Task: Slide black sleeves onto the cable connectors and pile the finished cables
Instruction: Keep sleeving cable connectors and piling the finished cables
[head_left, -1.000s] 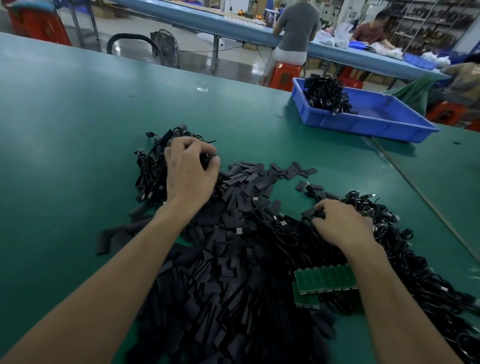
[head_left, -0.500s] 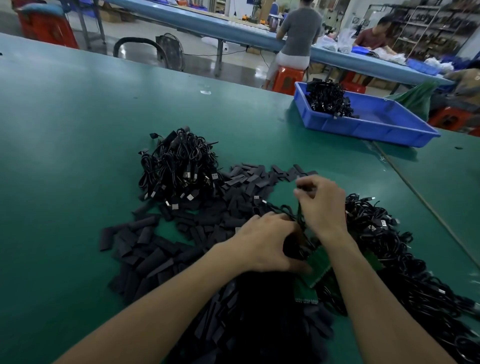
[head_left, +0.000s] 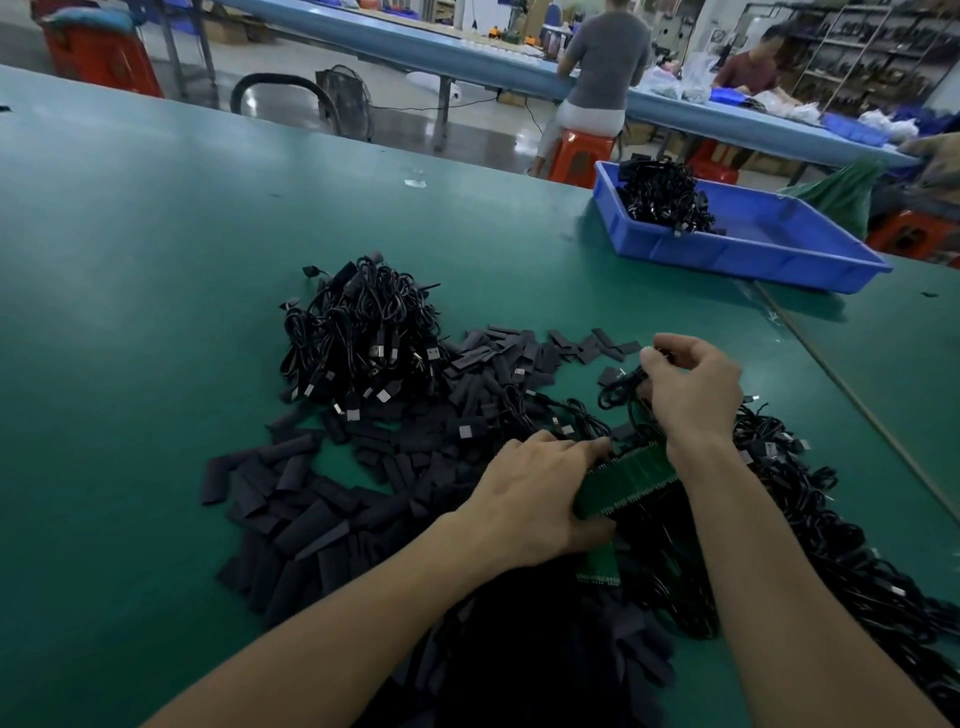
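Observation:
A heap of coiled black cables (head_left: 358, 343) with sleeved connectors lies at centre left on the green table. Loose flat black sleeves (head_left: 291, 499) spread below and right of it. A second mass of black cables (head_left: 810, 509) runs down the right side. My right hand (head_left: 693, 389) pinches a thin black cable (head_left: 618, 387) lifted above that mass. My left hand (head_left: 535, 499) lies knuckles up over the sleeves, its fingers curled at the edge of a green strip of small boards (head_left: 631, 480). What its fingertips grip is hidden.
A blue plastic tray (head_left: 753, 249) with a clump of black cables (head_left: 662, 195) stands at the back right. Two people sit at a long blue bench behind. A table seam (head_left: 852, 389) runs diagonally on the right.
My left hand left the finished heap and came right to the green strip. My right hand rose from the cable mass, lifting one cable.

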